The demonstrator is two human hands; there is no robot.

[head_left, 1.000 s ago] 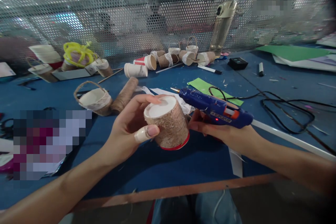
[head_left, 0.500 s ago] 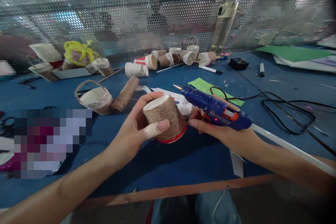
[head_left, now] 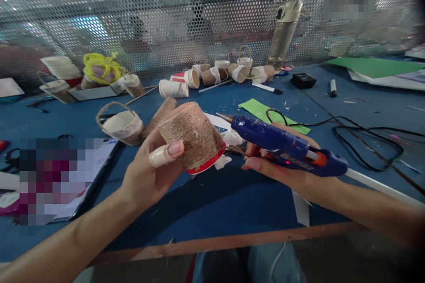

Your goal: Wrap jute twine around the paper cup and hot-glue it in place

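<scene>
My left hand [head_left: 149, 163] is closed around a twine-wrapped paper cup [head_left: 195, 137], which is tilted with its red rim toward the lower right. A blue glue gun [head_left: 268, 139] rests in my right hand [head_left: 282, 168], its metal tip pointing left, a short way from the cup's upper right side. A small light shows red on the gun, and a white glue stick [head_left: 378, 185] runs out of its back. My right thumb and fingertip also pinch the end of a twine strand [head_left: 236, 149] near the cup.
A twine basket with handle [head_left: 122, 126] stands at left, beside a twine roll [head_left: 162, 112]. Behind are white cups [head_left: 173, 89], small wrapped cups and a bottle [head_left: 283, 33]. A black cable [head_left: 361, 130] and green paper [head_left: 272, 115] lie at right.
The cup has moved left and turned, showing more of its twine side. The glue gun has shifted slightly right and down, and the gap between its tip and the cup is wider.
</scene>
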